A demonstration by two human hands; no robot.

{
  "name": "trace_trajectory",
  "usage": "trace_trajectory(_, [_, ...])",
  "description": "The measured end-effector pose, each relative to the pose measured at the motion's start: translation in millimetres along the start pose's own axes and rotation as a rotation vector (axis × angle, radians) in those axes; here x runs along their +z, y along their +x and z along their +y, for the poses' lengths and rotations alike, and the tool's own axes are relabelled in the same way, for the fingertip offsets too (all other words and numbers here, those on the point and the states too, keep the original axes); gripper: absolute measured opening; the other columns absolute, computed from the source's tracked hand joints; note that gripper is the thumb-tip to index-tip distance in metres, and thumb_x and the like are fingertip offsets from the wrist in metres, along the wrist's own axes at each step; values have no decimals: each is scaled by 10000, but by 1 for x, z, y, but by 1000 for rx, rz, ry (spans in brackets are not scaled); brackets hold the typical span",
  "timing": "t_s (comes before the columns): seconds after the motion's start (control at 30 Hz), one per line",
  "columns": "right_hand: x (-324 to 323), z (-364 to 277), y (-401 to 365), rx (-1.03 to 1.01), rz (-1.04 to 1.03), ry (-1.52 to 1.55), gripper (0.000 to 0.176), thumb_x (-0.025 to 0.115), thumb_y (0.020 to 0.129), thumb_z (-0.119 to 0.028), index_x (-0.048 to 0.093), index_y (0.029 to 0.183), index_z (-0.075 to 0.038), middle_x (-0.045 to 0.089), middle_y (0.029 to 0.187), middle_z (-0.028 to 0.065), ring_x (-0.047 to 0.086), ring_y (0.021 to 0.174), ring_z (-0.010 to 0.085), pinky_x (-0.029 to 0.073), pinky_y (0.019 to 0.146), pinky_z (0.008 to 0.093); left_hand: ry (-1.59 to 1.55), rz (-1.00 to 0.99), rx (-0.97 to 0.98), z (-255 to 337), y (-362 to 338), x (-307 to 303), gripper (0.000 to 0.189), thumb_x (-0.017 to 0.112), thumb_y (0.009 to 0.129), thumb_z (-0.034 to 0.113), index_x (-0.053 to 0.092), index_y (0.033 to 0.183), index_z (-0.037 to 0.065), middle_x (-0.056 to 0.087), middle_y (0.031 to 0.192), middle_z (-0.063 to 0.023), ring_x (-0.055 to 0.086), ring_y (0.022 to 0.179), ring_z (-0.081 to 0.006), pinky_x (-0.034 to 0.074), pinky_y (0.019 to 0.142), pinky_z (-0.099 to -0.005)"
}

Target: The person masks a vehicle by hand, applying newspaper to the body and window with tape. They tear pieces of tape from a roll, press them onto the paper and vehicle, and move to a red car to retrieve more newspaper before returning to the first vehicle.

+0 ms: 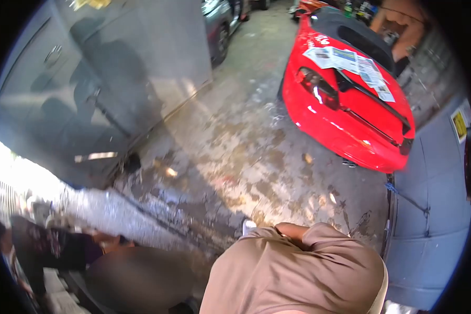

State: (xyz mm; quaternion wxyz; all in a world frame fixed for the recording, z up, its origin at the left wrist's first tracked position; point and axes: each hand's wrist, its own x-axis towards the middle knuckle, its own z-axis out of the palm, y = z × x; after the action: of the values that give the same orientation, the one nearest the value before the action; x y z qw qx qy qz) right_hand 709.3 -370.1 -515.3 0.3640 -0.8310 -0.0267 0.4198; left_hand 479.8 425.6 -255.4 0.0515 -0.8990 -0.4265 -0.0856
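A brown shirt (293, 272) fills the lower middle of the head view. Past its upper edge a short stretch of bare arm (293, 230) shows beside a sleeve; the hand at its end is hidden. Neither my left hand nor my right hand can be made out, so what they hold or touch does not show. Just left of the arm, a white shoe (248, 226) is partly visible on the stained concrete floor (246, 141).
A red car (340, 123) with newspaper sheets (350, 62) on it stands at upper right. Grey metal doors (104, 57) flank the opening, the right door (429, 209) bearing a bolt. A person in dark clothing (52, 243) is at lower left, near a blurred dark rounded shape (141, 280).
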Motion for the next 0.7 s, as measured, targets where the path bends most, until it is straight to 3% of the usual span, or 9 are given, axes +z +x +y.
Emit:
trace_trajectory(0.03, [-17, 6, 24, 397, -55, 227, 283, 715, 786, -230, 761, 941, 2, 746, 892, 213, 697, 745, 375, 552, 697, 484, -108, -155, 129, 91, -13, 48, 475, 584, 978, 492, 644, 1200, 77, 588, 1270, -269, 622, 1074, -446, 490, 800, -673])
trace_trajectory(0.1, [-31, 78, 108, 32, -135, -549, 221, 682, 799, -207, 782, 861, -20, 744, 853, 205, 697, 682, 379, 557, 636, 498, -295, -444, 387, 255, -34, 108, 464, 570, 984, 480, 651, 1196, 76, 600, 1260, -268, 629, 1073, -442, 493, 813, -665])
trace_trajectory(0.2, [-114, 57, 115, 359, 124, -158, 175, 685, 782, -188, 779, 808, -42, 754, 862, 209, 751, 793, 353, 573, 643, 506, -453, -813, 658, 445, -57, 147, 450, 548, 991, 461, 662, 1191, 75, 617, 1243, -267, 640, 1073, -437, 498, 833, -652])
trace_trajectory(0.27, [-140, 66, 127, 203, 186, -142, 237, 682, 798, -145, 762, 985, -23, 758, 886, 213, 748, 796, 365, 572, 650, 510, -475, -967, 771, 538, -73, 155, 442, 533, 996, 449, 669, 1187, 74, 629, 1233, -267, 647, 1073, -434, 501, 847, -644])
trace_trajectory(0.37, [-160, 69, 154, 156, 255, -132, 265, 632, 843, -122, 717, 1053, 15, 752, 951, 217, 739, 855, 370, 579, 702, 483, -392, -1113, 889, 627, -81, 173, 433, 511, 1004, 430, 680, 1182, 73, 646, 1216, -266, 658, 1072, -428, 505, 867, -631])
trace_trajectory(0.43, [-137, 129, 229, 266, 103, 327, 261, 664, 865, -248, 768, 970, -32, 769, 935, 192, 744, 832, 349, 584, 695, 474, -267, -1184, 934, 671, -85, 195, 430, 496, 1009, 418, 687, 1179, 72, 658, 1205, -265, 665, 1072, -425, 509, 880, -623])
trace_trajectory(0.53, [-177, 124, 184, 18, 67, 65, 268, 661, 860, -208, 739, 1052, -39, 752, 985, 197, 729, 897, 313, 576, 777, 421, -27, -1269, 996, 735, -91, 240, 427, 474, 1017, 399, 697, 1173, 71, 675, 1189, -264, 676, 1072, -420, 513, 900, -610])
trace_trajectory(0.63, [-249, 139, 120, 237, 116, 89, 257, 671, 862, -246, 747, 1020, -57, 760, 996, 183, 742, 912, 269, 579, 810, 428, 236, -1294, 1114, 811, -86, 280, 428, 452, 1025, 380, 708, 1168, 69, 693, 1173, -263, 687, 1071, -415, 518, 920, -598])
trace_trajectory(0.7, [-288, 195, 78, 659, 310, 881, 251, 660, 865, -232, 758, 1041, -82, 763, 1050, 161, 747, 933, 243, 580, 822, 418, 385, -1270, 1241, 878, -77, 287, 430, 437, 1030, 368, 715, 1164, 69, 704, 1162, -262, 695, 1071, -411, 521, 934, -589])
